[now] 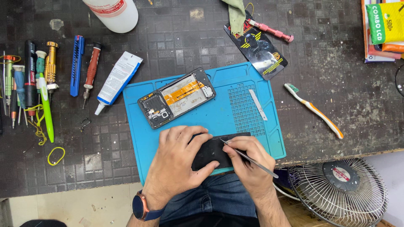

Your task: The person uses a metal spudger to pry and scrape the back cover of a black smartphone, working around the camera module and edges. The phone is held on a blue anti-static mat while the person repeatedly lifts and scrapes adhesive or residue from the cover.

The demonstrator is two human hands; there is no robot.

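Observation:
My left hand (179, 157) presses down on a flat black panel (210, 152) lying at the near edge of the blue work mat (248, 84). My right hand (246, 157) grips thin metal tweezers (252, 160), their tip touching the top edge of the panel. Further back on the mat lies an opened phone body (176, 97) with an orange flex cable and a camera module showing. A small metal blade (257, 104) rests on the mat's grid section.
Screwdrivers and pens (38, 80) line the left of the dark bench, beside a white glue tube (118, 80). A toothbrush (313, 110), a black card (256, 46), a pink tool (271, 30) and a white bottle (113, 12) lie around. A fan (341, 191) stands below right.

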